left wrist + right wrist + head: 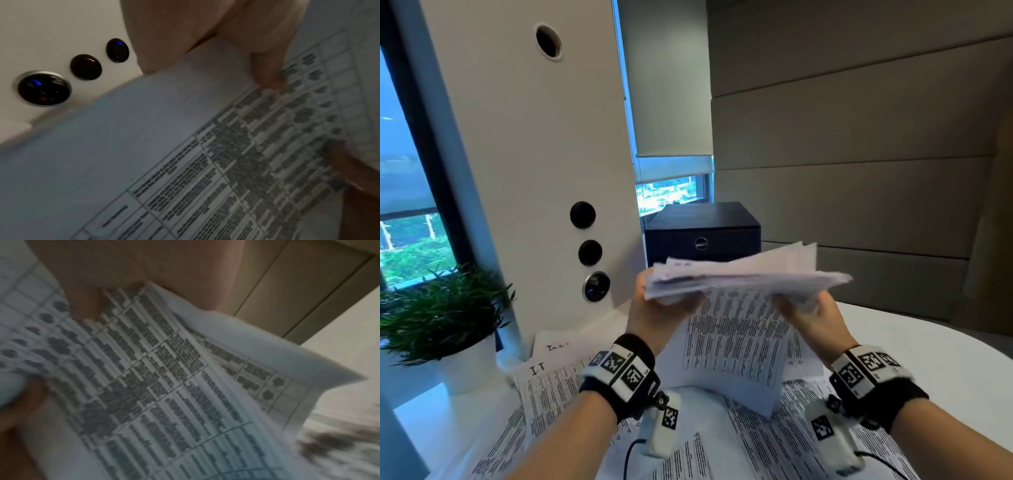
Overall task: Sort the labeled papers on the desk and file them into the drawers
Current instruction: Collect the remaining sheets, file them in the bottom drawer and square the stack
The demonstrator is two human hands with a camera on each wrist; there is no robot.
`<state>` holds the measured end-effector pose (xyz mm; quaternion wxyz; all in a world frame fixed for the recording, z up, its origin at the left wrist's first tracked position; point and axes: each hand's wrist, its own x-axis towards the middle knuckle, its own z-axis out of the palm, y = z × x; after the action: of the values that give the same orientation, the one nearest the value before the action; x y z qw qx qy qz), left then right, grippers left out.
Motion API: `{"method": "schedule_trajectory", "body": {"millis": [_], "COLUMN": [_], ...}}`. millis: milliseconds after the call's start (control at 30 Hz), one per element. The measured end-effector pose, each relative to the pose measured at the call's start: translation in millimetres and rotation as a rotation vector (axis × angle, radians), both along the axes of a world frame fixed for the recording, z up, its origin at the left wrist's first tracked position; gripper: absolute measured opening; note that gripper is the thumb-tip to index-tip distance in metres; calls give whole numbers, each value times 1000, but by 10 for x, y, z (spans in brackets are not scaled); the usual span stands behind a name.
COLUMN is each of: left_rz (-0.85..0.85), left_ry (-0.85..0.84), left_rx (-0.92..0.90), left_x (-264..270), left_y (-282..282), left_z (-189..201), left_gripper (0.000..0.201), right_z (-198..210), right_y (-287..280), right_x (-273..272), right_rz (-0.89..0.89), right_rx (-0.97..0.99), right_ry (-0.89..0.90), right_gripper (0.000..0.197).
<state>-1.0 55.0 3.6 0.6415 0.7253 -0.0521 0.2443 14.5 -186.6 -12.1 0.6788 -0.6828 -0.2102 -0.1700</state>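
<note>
A loose stack of printed papers (739, 277) is held up above the desk, its lowest sheet (736, 342) hanging down toward me. My left hand (654, 308) grips the stack's left end, and my right hand (808, 311) grips the right end. In the left wrist view a fingertip (269, 73) presses on the printed sheet (226, 162). The right wrist view shows fingers (86, 305) on the same kind of table-printed sheet (154, 386). A black drawer box (702, 233) with a round pull stands behind the stack. More printed sheets (544, 387), one marked "I.T", lie on the white desk (928, 349).
A potted green plant (438, 315) stands at the desk's left edge. A white column (527, 154) with round black buttons (589, 252) rises behind the papers on the left. A beige panelled wall (859, 154) closes the right side.
</note>
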Motion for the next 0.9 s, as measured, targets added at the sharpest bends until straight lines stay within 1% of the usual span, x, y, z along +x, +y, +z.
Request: {"method": "schedule_trajectory", "body": {"millis": [33,67,133,167,233,267,367,400,433,500,533,600,667,700,733,767,800,833,867,900], "left_rz": [1,10,101,161,195,201,237,229,209,182,167,129,82,89,111,133,164,195,226,260], "left_ry": [-2,-32,-129,-156,-184,-202,-186,-167,-137,-70,-14,119,220,254,275,277,270,258,244,227], "left_rx": [33,15,-69,-60,-43,-38,-36,-42,-49,-87,-102,-71,-37,-37,-61,-97,-122,-131,-135,-141], "left_x": [-3,12,-2,-25,-61,-82,-105,-110,-133,-148,-168,-151,-159,-146,-139,-117,-93,-79,-69,-50], "left_y": [-26,-29,-44,-59,-141,-195,-326,-336,-342,-293,-262,-198,-191,-194,-209,-207,-197,-181,-158,-129], "left_z": [18,24,75,99,142,171,179,152,114,-29,-93,-243,-336,-353,-341,-320,-286,-234,-183,-145], "left_gripper": [36,38,39,34,26,25,38,37,35,42,49,71,83,81,67,46,30,25,25,26], "right_z": [43,83,135,156,193,213,231,219,195,119,67,-21,-66,-59,-49,-51,-76,-128,-177,-253], "right_y": [57,113,181,205,265,300,372,371,355,292,255,199,180,177,166,139,93,23,-64,-175], "right_x": [-11,-12,28,43,30,6,-70,-91,-114,-182,-215,-277,-317,-317,-298,-243,-163,-67,4,65], "right_rz": [-10,-31,-107,-158,-239,-250,-223,-220,-209,-129,-74,0,48,77,116,137,124,60,-43,-156], "right_rx": [-40,-48,31,54,24,15,17,12,6,-17,-38,-95,-158,-187,-207,-228,-253,-305,-408,-583], "right_ry": [-36,-64,-97,-107,-98,-93,-65,-47,-5,123,185,275,304,300,297,305,317,342,382,450], "right_gripper": [70,58,36,29,19,18,20,21,22,30,35,45,52,55,59,62,64,61,54,49]}}
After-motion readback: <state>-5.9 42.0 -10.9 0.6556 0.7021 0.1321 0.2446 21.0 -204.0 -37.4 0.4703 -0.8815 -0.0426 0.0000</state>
